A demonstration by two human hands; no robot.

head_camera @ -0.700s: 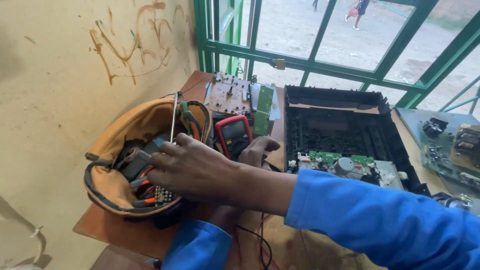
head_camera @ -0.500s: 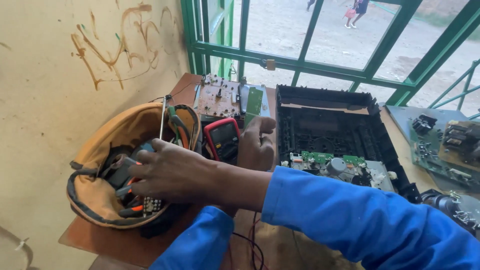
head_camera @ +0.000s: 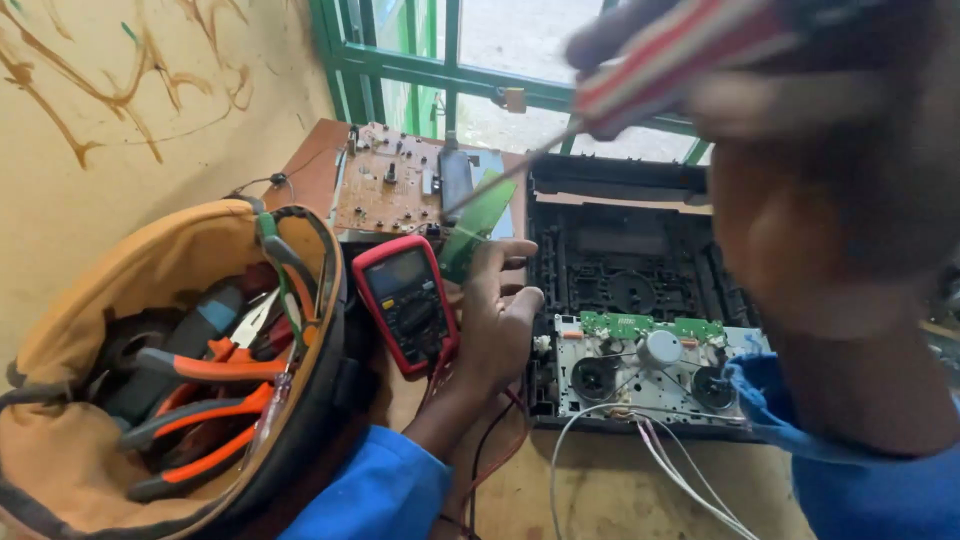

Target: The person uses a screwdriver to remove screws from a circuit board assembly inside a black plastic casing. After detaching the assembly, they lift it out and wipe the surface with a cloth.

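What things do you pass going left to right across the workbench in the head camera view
Tan tool bag of orange-handled pliers → red multimeter → left hand resting on the bench → opened black player chassis with its tape mechanism → right hand, raised close to the camera, gripping a striped-handle screwdriver.

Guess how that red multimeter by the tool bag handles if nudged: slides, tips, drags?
The red multimeter lies flat on the wooden table, so it probably won't tip or roll. Its casing looks rubbery, so likely grippy, not slippery. Leads seem to trail from its lower end past the left hand, so a push would probably drag them.
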